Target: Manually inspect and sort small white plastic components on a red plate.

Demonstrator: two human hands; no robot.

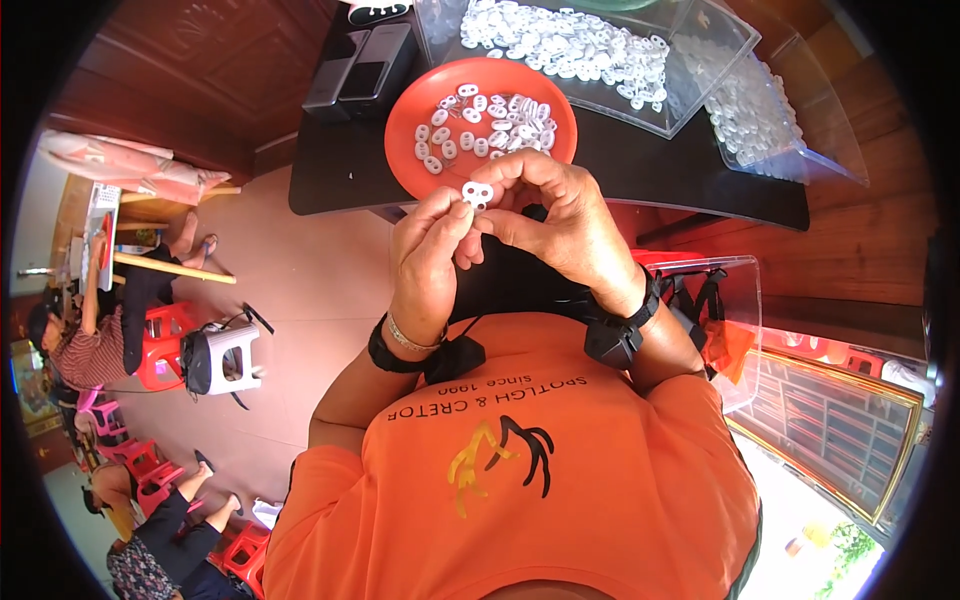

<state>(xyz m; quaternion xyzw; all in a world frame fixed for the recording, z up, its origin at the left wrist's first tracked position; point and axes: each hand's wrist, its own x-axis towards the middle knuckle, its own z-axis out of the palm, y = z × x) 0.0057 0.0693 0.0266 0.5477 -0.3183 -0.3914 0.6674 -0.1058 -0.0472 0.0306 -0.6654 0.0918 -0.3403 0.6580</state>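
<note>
Just in front of the red plate, my two hands meet at a small white plastic piece with holes (477, 194). My left hand (428, 245) pinches it between thumb and fingers. From the other side, my right hand (560, 215) closes its thumb and curled forefinger on the piece's edge. A tiny ring-like part shows just below it, too small to make out. Behind the hands, the red round plate (408, 140) bears many loose white oval two-hole pieces (522, 122). Some thin metal bits lie among them.
The plate stands on a black table (640, 160). A clear bin of white pieces (570, 45) and another clear bin of translucent pieces (755, 120) stand behind, to the right. Dark grey boxes (365, 70) lie at the left. Other people sit on stools (165, 345) farther left.
</note>
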